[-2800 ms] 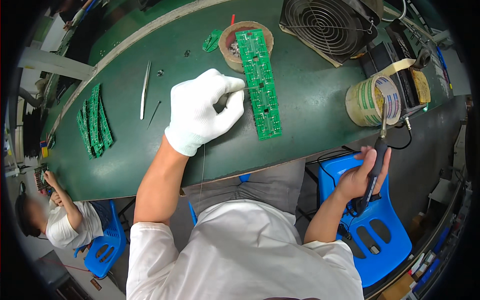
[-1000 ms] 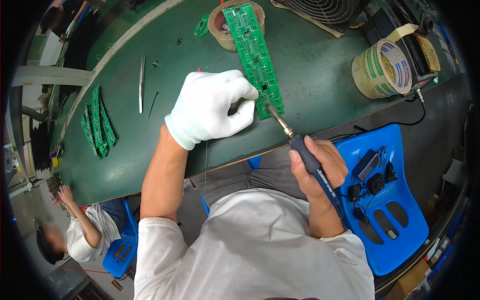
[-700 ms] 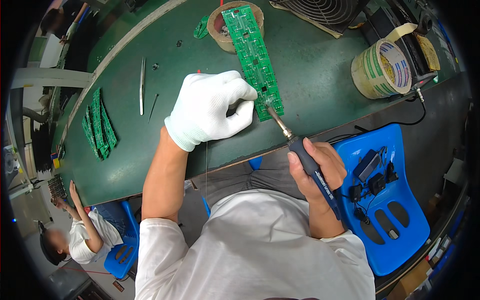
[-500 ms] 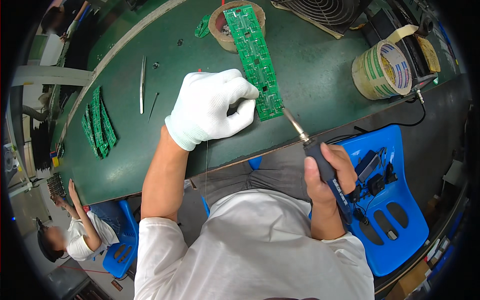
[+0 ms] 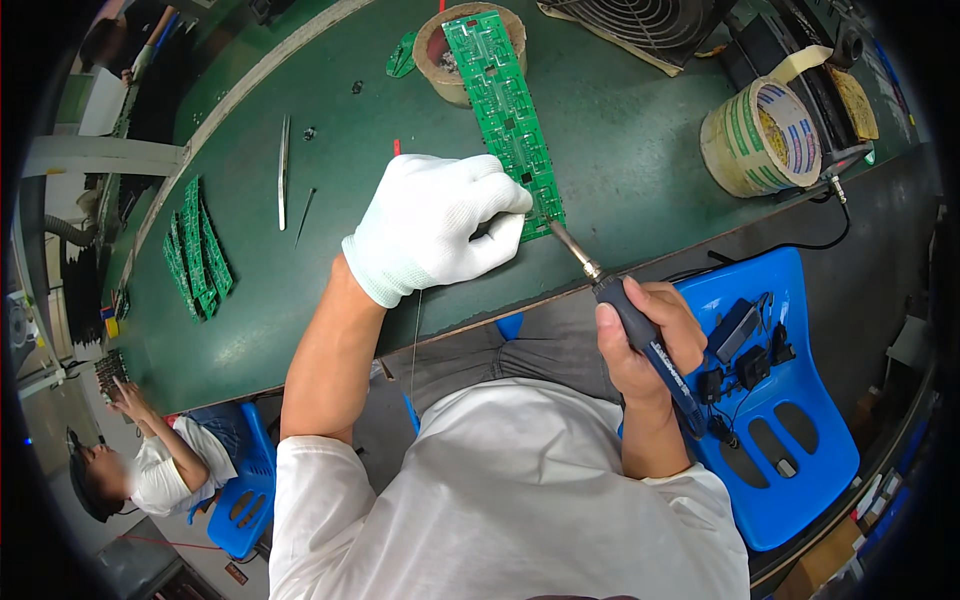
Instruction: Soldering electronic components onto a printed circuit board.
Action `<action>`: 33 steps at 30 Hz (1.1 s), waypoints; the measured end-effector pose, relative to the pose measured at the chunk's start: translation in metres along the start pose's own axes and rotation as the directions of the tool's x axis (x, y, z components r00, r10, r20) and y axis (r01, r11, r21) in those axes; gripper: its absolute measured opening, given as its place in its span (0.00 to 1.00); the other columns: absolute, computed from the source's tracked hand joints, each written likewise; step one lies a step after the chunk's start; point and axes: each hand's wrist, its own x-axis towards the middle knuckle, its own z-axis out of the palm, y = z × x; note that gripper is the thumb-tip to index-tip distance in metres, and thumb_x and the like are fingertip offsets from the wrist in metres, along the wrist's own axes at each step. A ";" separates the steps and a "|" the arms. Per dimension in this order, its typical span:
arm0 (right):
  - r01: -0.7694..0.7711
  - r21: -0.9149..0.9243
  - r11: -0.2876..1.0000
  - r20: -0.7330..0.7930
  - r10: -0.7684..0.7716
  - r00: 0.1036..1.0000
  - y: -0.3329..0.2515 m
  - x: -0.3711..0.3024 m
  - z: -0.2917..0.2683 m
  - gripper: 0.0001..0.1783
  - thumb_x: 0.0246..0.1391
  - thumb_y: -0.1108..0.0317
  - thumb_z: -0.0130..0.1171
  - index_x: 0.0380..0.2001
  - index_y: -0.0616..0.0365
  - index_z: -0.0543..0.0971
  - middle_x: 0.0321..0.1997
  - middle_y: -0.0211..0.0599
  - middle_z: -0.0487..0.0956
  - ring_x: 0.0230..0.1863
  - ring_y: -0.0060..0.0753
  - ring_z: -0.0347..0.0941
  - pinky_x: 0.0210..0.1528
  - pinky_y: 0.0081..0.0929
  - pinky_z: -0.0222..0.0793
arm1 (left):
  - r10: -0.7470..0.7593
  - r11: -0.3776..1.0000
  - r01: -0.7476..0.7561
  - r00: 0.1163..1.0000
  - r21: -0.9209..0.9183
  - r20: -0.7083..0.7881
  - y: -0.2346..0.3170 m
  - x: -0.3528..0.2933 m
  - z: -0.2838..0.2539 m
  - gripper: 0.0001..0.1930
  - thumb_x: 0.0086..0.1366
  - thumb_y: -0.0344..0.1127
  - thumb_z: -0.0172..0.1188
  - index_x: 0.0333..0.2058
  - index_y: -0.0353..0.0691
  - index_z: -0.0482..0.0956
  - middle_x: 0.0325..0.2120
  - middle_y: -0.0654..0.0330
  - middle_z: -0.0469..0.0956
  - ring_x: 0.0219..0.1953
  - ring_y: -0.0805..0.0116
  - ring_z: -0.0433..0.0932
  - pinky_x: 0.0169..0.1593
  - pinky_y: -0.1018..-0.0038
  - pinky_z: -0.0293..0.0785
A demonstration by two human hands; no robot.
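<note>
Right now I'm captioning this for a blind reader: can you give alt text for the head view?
A gloved left hand steadies a long green circuit board on a green bench while the bare right hand brings a soldering iron to its near end. A tape roll sits at right.

A green workbench [image 5: 250, 290] spans the room, a blue plastic chair [image 5: 790, 450] beside it on dark floor.

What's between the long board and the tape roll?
Only bare green mat lies between the board and the tape roll in the head view.
</note>
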 end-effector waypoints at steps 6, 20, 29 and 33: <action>0.023 -0.009 1.000 0.032 -0.023 0.999 -0.002 0.001 -0.001 0.17 0.37 0.77 0.69 0.35 0.63 0.81 0.25 0.40 0.82 0.23 0.35 0.75 0.29 0.26 0.74 | -0.001 1.000 0.001 1.000 0.000 0.001 0.000 0.000 0.000 0.06 0.46 0.28 0.64 0.25 0.45 0.78 0.21 0.68 0.74 0.17 0.66 0.71 0.23 0.74 0.64; 0.008 -0.021 1.000 0.061 -0.007 0.998 -0.007 0.006 -0.006 0.16 0.37 0.77 0.69 0.35 0.64 0.81 0.26 0.41 0.81 0.24 0.37 0.74 0.30 0.28 0.73 | -0.006 1.000 0.006 1.000 0.002 0.009 -0.001 0.000 -0.001 0.07 0.47 0.28 0.64 0.27 0.45 0.80 0.22 0.68 0.75 0.18 0.67 0.71 0.23 0.74 0.64; -0.007 -0.004 1.000 -0.365 0.005 0.931 0.014 0.003 -0.053 0.20 0.50 0.74 0.62 0.48 0.63 0.79 0.32 0.47 0.81 0.28 0.34 0.75 0.33 0.27 0.73 | -0.093 0.995 0.097 0.987 0.024 -0.131 0.001 0.004 -0.003 0.07 0.50 0.28 0.65 0.29 0.45 0.81 0.23 0.68 0.74 0.18 0.70 0.70 0.24 0.75 0.65; 0.293 0.043 0.955 -0.721 -0.173 0.671 0.040 0.020 -0.069 0.17 0.58 0.75 0.57 0.50 0.64 0.78 0.32 0.49 0.81 0.27 0.30 0.75 0.34 0.27 0.74 | -0.067 0.995 0.079 0.983 0.066 -0.173 -0.004 0.000 -0.003 0.06 0.52 0.27 0.65 0.30 0.44 0.80 0.23 0.68 0.74 0.18 0.71 0.70 0.24 0.75 0.64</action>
